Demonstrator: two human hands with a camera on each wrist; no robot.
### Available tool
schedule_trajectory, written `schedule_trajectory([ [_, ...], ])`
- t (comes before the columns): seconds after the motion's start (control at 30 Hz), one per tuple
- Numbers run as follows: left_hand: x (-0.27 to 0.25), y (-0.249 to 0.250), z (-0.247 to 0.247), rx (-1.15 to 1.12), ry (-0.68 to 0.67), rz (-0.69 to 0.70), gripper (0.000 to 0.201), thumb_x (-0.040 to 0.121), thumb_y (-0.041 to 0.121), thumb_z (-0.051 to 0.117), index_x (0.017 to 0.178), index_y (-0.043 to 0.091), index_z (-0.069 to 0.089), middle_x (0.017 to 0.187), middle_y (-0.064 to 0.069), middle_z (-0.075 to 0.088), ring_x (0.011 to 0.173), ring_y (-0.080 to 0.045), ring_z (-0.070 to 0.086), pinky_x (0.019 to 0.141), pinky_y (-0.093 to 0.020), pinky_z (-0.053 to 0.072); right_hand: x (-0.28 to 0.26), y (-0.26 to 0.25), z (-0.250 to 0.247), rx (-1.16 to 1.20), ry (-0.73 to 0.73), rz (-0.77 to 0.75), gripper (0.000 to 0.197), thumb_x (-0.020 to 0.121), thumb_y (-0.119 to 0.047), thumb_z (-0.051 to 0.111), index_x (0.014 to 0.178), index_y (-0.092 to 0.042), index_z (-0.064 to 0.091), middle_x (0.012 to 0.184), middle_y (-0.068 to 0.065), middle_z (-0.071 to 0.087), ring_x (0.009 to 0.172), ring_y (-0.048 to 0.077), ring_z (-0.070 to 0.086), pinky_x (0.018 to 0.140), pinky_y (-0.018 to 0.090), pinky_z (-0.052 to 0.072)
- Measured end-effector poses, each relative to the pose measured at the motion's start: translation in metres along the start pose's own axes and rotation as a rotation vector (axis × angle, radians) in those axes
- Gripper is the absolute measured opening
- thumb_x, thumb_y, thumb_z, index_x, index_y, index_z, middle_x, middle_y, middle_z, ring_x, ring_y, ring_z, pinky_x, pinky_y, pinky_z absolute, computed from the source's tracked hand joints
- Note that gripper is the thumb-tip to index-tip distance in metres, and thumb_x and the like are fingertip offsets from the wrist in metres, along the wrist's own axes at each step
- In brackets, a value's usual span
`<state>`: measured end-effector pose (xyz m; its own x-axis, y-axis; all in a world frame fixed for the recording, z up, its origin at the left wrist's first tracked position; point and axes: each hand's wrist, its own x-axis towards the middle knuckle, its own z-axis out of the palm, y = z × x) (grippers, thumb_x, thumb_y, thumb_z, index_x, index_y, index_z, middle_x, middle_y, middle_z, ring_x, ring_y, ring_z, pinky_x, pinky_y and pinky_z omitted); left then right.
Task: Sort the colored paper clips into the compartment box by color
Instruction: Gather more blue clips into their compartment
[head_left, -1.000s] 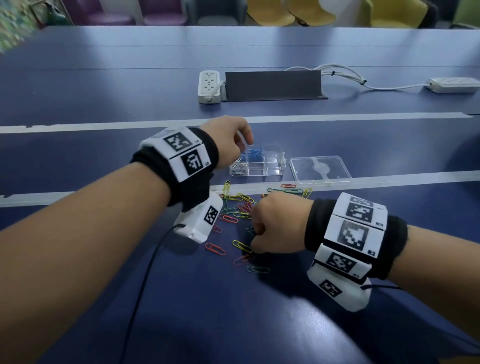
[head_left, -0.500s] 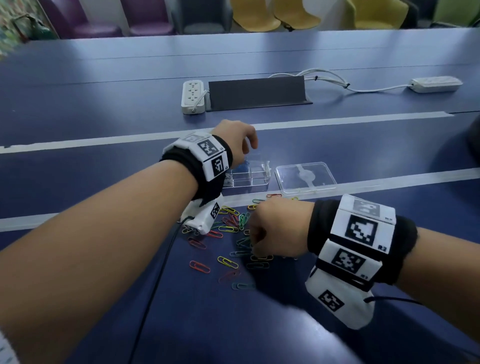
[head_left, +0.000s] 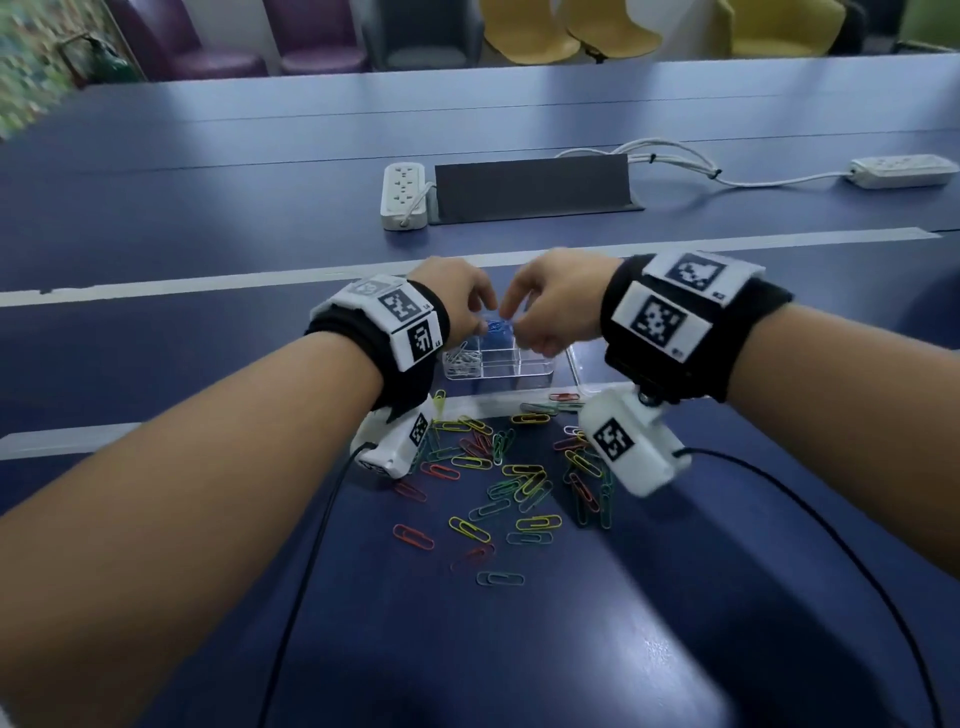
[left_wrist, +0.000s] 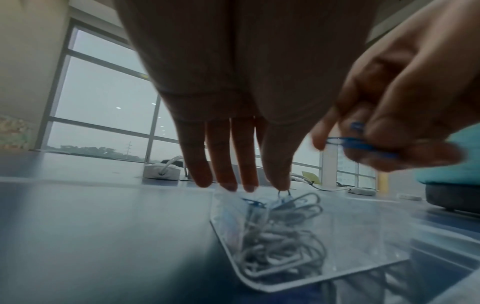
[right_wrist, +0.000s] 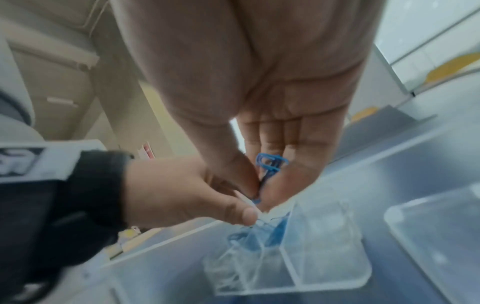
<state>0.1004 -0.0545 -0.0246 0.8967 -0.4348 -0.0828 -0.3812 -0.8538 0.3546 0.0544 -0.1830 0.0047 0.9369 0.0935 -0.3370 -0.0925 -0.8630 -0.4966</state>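
Observation:
A clear compartment box (head_left: 519, 370) stands on the blue table, with white clips (head_left: 461, 359) in its near left compartment and blue ones (right_wrist: 262, 236) behind. Both hands hover over it. My right hand (head_left: 514, 325) pinches a few blue paper clips (right_wrist: 270, 166) between thumb and fingers, just above the blue compartment. My left hand (left_wrist: 241, 185) hangs beside it with straight fingers, tips at the box's rim, holding nothing that I can make out. A loose pile of red, yellow and green clips (head_left: 519, 478) lies in front of the box.
The box's clear lid (right_wrist: 441, 230) lies to its right, mostly behind my right wrist in the head view. Farther back are a white power strip (head_left: 405, 195), a dark cable cover (head_left: 535, 189) and a second strip (head_left: 904, 176). Chairs line the far edge.
My right hand has risen from the clip pile to the box with blue clips in it. The left hand has stayed over the box.

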Motion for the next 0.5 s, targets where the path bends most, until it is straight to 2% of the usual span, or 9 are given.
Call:
schedule_trajectory([
  [0.07, 0.003, 0.000, 0.000, -0.022, -0.006, -0.028, 0.028, 0.084, 0.021, 0.066, 0.113, 0.019, 0.066, 0.114, -0.001, 0.068, 0.104, -0.018, 0.063, 0.081, -0.023, 0.042, 0.012, -0.005, -0.003, -0.073, 0.083, 0.037, 0.024, 0.080, -0.008, 0.060, 0.098, -0.019, 0.071, 0.092, 0.005, 0.074, 0.084, 0.021, 0.071, 0.084, 0.037, 0.059],
  [0.17, 0.007, -0.001, 0.002, -0.041, -0.007, -0.065, 0.029, 0.083, 0.019, 0.067, 0.112, 0.020, 0.066, 0.112, -0.001, 0.069, 0.103, -0.018, 0.062, 0.078, -0.022, 0.041, 0.029, -0.013, 0.000, -0.167, 0.155, 0.091, 0.024, 0.081, -0.013, 0.060, 0.102, -0.015, 0.072, 0.094, 0.005, 0.074, 0.089, 0.023, 0.071, 0.085, 0.037, 0.058],
  [0.27, 0.009, -0.002, 0.004, -0.036, 0.013, -0.079, 0.028, 0.082, 0.018, 0.066, 0.110, 0.018, 0.066, 0.112, -0.004, 0.069, 0.102, -0.022, 0.063, 0.077, -0.024, 0.043, 0.042, -0.017, 0.007, -0.219, 0.179, 0.107, 0.017, 0.073, -0.016, 0.062, 0.086, -0.013, 0.073, 0.078, 0.005, 0.073, 0.078, 0.024, 0.071, 0.081, 0.039, 0.058],
  [0.4, 0.012, -0.004, 0.005, -0.024, 0.033, -0.084, 0.027, 0.083, 0.021, 0.066, 0.109, 0.016, 0.064, 0.113, -0.007, 0.068, 0.104, -0.025, 0.062, 0.079, -0.028, 0.044, 0.047, -0.028, 0.009, -0.278, 0.200, 0.155, 0.003, 0.074, -0.009, 0.065, 0.071, -0.008, 0.065, 0.066, 0.005, 0.060, 0.074, 0.027, 0.061, 0.079, 0.037, 0.052],
  [0.47, 0.012, -0.005, 0.005, -0.037, 0.033, -0.091, 0.029, 0.082, 0.021, 0.066, 0.111, 0.017, 0.064, 0.114, -0.007, 0.068, 0.103, -0.025, 0.062, 0.078, -0.027, 0.044, 0.048, -0.032, 0.008, -0.277, 0.200, 0.181, 0.011, 0.069, -0.005, 0.065, 0.061, -0.008, 0.059, 0.071, 0.009, 0.063, 0.079, 0.031, 0.063, 0.081, 0.040, 0.050],
  [0.5, 0.011, -0.005, 0.005, -0.044, 0.036, -0.091, 0.030, 0.082, 0.021, 0.067, 0.111, 0.017, 0.065, 0.114, -0.007, 0.068, 0.103, -0.024, 0.062, 0.078, -0.026, 0.043, 0.049, -0.033, 0.007, -0.265, 0.202, 0.195, 0.007, 0.066, -0.005, 0.064, 0.061, -0.008, 0.061, 0.078, 0.011, 0.068, 0.084, 0.033, 0.066, 0.083, 0.044, 0.051],
])
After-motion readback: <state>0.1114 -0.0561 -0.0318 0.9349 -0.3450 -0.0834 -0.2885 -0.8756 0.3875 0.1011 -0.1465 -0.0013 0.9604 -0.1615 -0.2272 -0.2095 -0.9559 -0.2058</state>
